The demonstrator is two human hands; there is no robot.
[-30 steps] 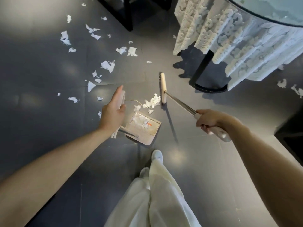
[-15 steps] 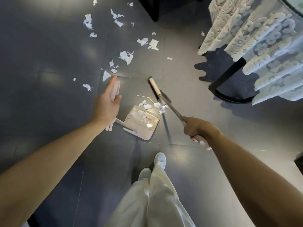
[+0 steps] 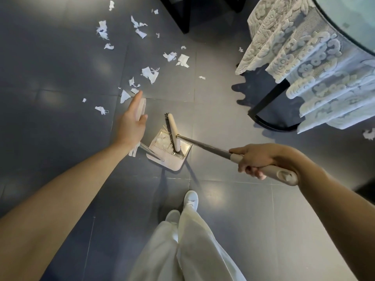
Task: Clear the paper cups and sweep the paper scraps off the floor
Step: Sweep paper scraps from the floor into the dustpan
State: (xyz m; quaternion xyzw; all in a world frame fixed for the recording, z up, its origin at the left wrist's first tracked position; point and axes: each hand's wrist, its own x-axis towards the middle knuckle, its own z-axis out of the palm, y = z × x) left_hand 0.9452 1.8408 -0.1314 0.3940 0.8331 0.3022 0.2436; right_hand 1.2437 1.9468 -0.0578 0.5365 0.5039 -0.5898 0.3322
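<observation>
White scraps [image 3: 162, 141] half hidden under broom head [image 3: 174, 133] in dustpan [image 3: 172, 161], left hand [image 3: 132, 123] fingers around its handle, right hand [image 3: 256, 159] gripping broom.

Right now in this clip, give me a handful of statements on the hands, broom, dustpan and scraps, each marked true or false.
1. The right hand grips the broom handle. True.
2. The broom head rests over the dustpan. True.
3. The floor is free of paper scraps. False: many lie beyond the dustpan.
4. The left hand is empty. False: it holds the dustpan's upright handle.
5. A lace cloth hangs off the table at upper right. True.
</observation>
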